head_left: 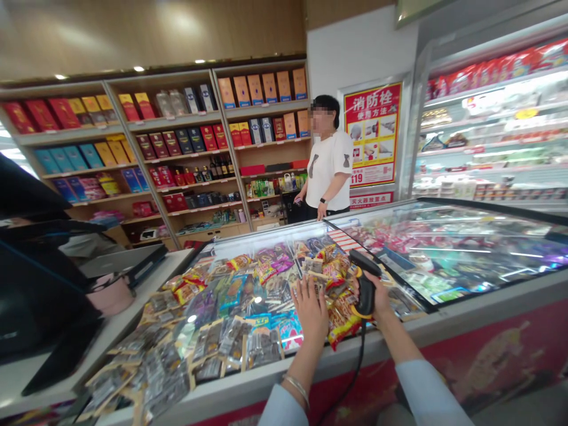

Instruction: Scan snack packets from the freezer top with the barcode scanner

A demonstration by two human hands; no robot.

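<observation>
My right hand (380, 300) is wrapped round the handle of a black and yellow barcode scanner (367, 291). The scanner's head points up and left, and its cable hangs down in front of the freezer's edge. To the left of it, my left hand (309, 310) lies with its fingers stretched out over the snack packets. Whether it presses on a packet is hidden beneath the palm. Red and yellow snack bags (344, 316) lie between and below my hands. Several clear-fronted packets (235, 343) of dark snacks are spread to the left on the glass top.
The glass-topped freezer (448, 313) stretches to the right. At left are a counter (39, 378), a pink container (110, 294) and a dark screen. A person in a white shirt (331, 168) stands behind the freezer. Shelves of boxes (171, 142) line the back wall.
</observation>
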